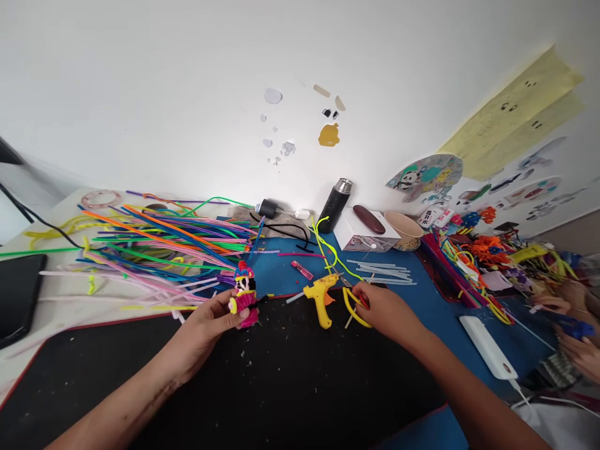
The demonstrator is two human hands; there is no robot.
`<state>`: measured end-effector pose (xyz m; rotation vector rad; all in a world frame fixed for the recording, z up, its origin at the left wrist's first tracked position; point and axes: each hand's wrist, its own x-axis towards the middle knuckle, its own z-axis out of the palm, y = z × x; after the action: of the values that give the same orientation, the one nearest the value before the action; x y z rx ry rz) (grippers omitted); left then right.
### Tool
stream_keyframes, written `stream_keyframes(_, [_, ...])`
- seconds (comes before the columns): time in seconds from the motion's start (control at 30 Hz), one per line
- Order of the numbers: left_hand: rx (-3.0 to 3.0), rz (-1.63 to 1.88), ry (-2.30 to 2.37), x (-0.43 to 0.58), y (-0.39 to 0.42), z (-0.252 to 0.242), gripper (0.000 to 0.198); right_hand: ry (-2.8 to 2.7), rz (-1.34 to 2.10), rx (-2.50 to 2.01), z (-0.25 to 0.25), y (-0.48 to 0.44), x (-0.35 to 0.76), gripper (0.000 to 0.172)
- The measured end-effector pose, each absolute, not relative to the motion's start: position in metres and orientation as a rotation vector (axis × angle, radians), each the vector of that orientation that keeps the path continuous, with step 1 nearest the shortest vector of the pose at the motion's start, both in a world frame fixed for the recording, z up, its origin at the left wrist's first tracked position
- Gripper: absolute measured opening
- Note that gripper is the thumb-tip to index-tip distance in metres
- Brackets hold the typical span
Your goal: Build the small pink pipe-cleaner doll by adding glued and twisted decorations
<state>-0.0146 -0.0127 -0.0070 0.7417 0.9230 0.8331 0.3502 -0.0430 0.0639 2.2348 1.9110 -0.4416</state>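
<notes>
My left hand (219, 315) pinches a small doll (244, 302) made of fuzzy pipe cleaners, held above the black mat. The doll has a blue and red top, a black-and-white face and a magenta and yellow body. My right hand (387, 307) is closed on a pair of scissors (350, 305) with yellow and red handles, their metal blades pointing away from me. Between my hands lies a yellow hot glue gun (321, 300) with an orange trigger, close to the scissors.
Loose pipe cleaners (164, 240) cover the left side. Behind lie a pink cutter (302, 270), clear glue sticks (382, 270), a black thermos (335, 206) and a white box (360, 236). A white power strip (487, 347) is at right, near another person's hands (574, 337).
</notes>
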Motion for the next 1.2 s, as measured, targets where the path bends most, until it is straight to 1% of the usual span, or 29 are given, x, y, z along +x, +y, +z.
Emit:
stream_keyframes(0.07, [0.730,0.848,0.932,-0.014,-0.012,-0.008,0.046,1.910,-0.547,2.323,0.064,-0.050,0.362,0.016])
stream_keyframes(0.1, [0.723,0.855,0.935,-0.014,-0.012,-0.009,0.046,1.916,-0.659,2.399,0.063,-0.055,0.368,0.013])
stream_keyframes(0.13, [0.717,0.865,0.938,-0.014,-0.011,-0.010,0.047,1.906,-0.834,2.496,0.061,-0.060,0.372,0.015])
stream_keyframes(0.2, [0.725,0.884,0.939,-0.013,-0.010,-0.011,0.047,1.803,-1.300,2.730,0.059,-0.073,0.375,0.030])
stream_keyframes(0.27, [0.766,0.910,0.944,-0.013,-0.009,-0.010,0.045,1.697,-1.689,2.923,0.057,-0.088,0.369,0.045])
stream_keyframes(0.33, [0.818,0.939,0.957,-0.013,-0.007,-0.009,0.042,1.674,-2.065,2.967,0.053,-0.103,0.355,0.049])
stream_keyframes(0.43, [0.870,0.981,0.986,-0.013,-0.005,-0.005,0.040,1.650,-2.695,2.690,0.042,-0.119,0.324,0.054])
stream_keyframes(0.5, [0.895,1.007,0.992,-0.013,-0.004,-0.001,0.039,1.566,-3.025,2.490,0.030,-0.123,0.300,0.051])
stream_keyframes(0.57, [0.918,1.028,1.000,-0.012,-0.003,0.003,0.038,1.535,-3.286,2.245,0.017,-0.121,0.276,0.053])
stream_keyframes(0.63, [0.941,1.043,1.023,-0.011,-0.002,0.006,0.038,1.464,-3.449,2.022,0.005,-0.116,0.254,0.060])
stream_keyframes(0.7, [0.962,1.053,1.044,-0.011,-0.001,0.009,0.038,1.443,-3.496,1.846,-0.005,-0.110,0.237,0.057])
stream_keyframes(0.8, [1.016,1.081,1.082,-0.014,0.001,0.012,0.039,1.703,-3.364,1.706,-0.014,-0.104,0.225,0.054])
stream_keyframes(0.93, [1.185,1.115,1.161,-0.023,0.002,0.015,0.039,1.875,-3.149,1.709,-0.016,-0.100,0.223,0.067])
stream_keyframes(1.1, [1.353,1.157,1.291,-0.026,0.002,0.024,0.034,1.946,-3.016,1.522,-0.014,-0.100,0.213,0.087])
stream_keyframes(1.17, [1.397,1.164,1.324,-0.025,0.002,0.027,0.032,1.961,-2.972,1.507,-0.013,-0.101,0.206,0.090])
stream_keyframes(1.2, [1.411,1.170,1.340,-0.024,0.002,0.028,0.032,1.945,-2.953,1.521,-0.012,-0.101,0.203,0.088])
